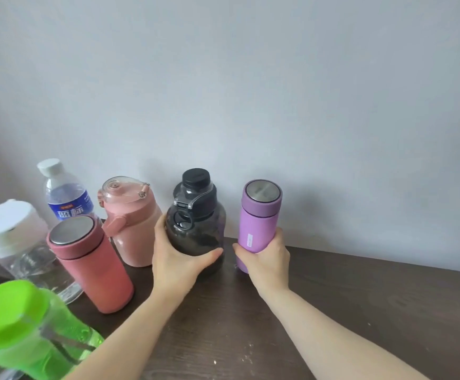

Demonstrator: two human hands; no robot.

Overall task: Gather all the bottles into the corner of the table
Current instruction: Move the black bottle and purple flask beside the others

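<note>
Dark wooden desk [333,311] against a grey wall [250,78], far edge: left hand [181,260] grips the smoky black bottle [196,229], right hand [264,259] grips the purple flask [259,215], with five other bottles standing clustered at left.

A plain, pale grey-blue wall [250,78] fills the upper part of the view and is unmarked across its whole width. Against its foot a dark brown wooden table [360,311] is set, its far edge meeting the wall. A visible grain and a few small pale specks are shown on the tabletop. Soft, even light is cast, with faint shadows thrown on the wall just above the table.
</note>
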